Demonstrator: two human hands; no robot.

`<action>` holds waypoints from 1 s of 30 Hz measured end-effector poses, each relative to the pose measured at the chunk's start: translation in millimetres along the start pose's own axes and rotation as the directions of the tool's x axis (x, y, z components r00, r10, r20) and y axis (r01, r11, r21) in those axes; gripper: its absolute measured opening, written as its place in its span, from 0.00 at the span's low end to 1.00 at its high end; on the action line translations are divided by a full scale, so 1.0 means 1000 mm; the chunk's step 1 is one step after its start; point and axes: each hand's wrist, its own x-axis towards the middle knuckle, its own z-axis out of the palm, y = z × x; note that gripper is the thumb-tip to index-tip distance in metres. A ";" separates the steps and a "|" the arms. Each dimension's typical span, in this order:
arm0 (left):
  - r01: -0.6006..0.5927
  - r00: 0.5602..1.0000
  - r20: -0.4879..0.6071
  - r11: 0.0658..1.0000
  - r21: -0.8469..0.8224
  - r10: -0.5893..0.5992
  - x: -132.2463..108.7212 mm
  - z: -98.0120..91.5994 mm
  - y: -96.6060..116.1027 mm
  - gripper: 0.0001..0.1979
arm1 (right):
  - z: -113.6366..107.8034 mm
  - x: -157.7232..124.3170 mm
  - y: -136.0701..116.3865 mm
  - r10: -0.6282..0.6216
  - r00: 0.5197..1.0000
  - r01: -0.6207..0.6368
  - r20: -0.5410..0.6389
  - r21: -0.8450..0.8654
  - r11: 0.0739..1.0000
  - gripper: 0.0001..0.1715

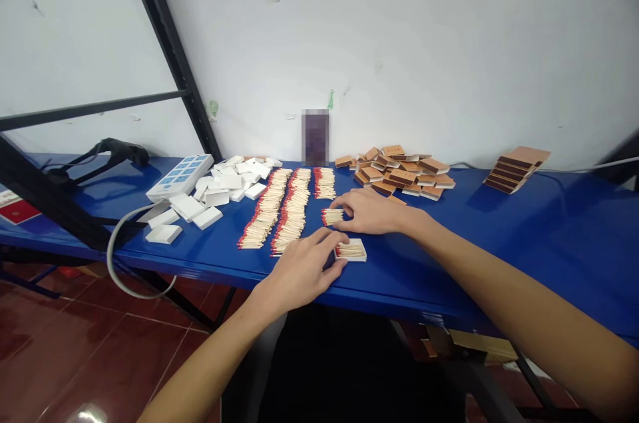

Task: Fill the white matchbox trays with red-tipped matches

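Note:
My left hand [305, 268] rests on the blue table [524, 243] near its front edge, fingers curled against the left side of a small white matchbox tray [351, 250] partly filled with red-tipped matches. My right hand [368, 211] lies just behind it, its fingers pinched on a small bundle of matches [331, 215]. Three long rows of matches [292, 208] lie to the left of both hands.
A heap of empty white trays [219, 188] and a white power strip [180, 176] lie at the left. Brown matchbox sleeves [402, 173] are piled behind my right hand, with a neat stack [516, 168] further right. A black metal frame [164, 43] stands at the left.

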 end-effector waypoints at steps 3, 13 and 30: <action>0.019 1.000 0.002 1.000 -0.008 -0.019 0.000 -0.001 0.000 0.06 | 0.001 -0.001 -0.001 0.007 1.000 -0.007 -0.007 -0.029 1.000 0.22; -0.020 1.000 0.013 1.000 -0.008 0.020 0.002 -0.002 0.000 0.08 | 0.005 0.001 0.001 -0.038 0.999 0.041 -0.035 0.081 0.996 0.28; 0.069 0.997 -0.014 0.990 -0.121 -0.071 0.000 0.001 -0.002 0.05 | -0.001 0.001 -0.004 -0.072 0.997 0.068 0.020 0.159 0.985 0.24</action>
